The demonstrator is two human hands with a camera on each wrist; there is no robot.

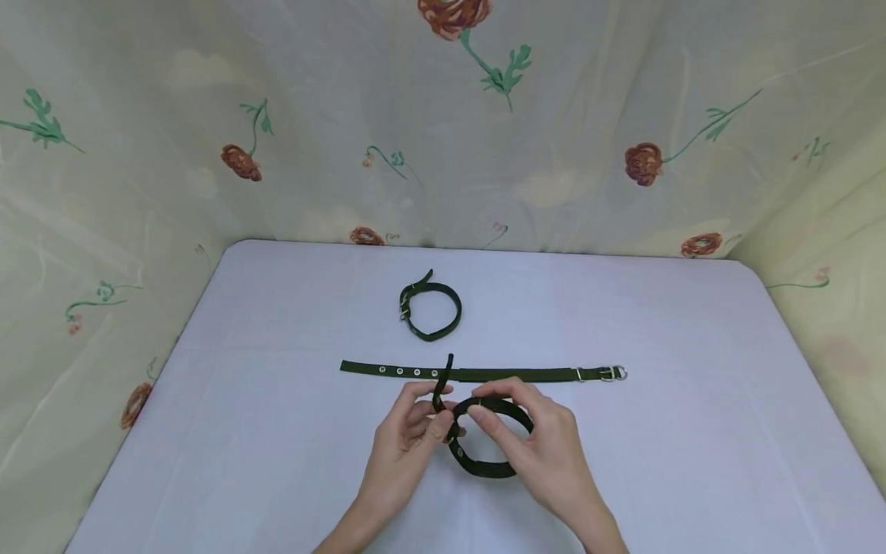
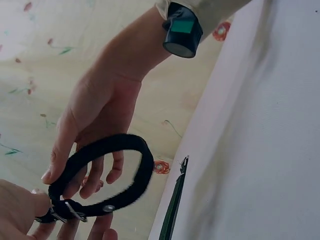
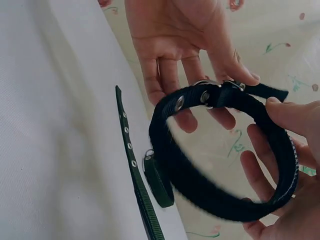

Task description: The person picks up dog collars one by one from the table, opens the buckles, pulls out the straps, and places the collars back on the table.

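Observation:
A dark green webbing collar (image 1: 484, 468), buckled into a loop, is held up between both hands. My left hand (image 1: 407, 442) pinches it at the buckle (image 3: 235, 85), where the strap's free end sticks out. With thumb and fingers, my right hand (image 1: 550, 442) grips the loop's upper band. Metal eyelets (image 3: 180, 103) show along the strap. Just beyond the hands, a second collar (image 1: 515, 375) lies straight, its buckle and ring at the right end. Farther back, a third collar (image 1: 453, 323) rests fastened in a loop.
A white-covered table (image 1: 692, 431) lies beneath the hands and collars. Flower-patterned curtains (image 1: 567, 154) hang behind it and along both sides. A small dark camera (image 2: 181, 37) is strapped to the right wrist.

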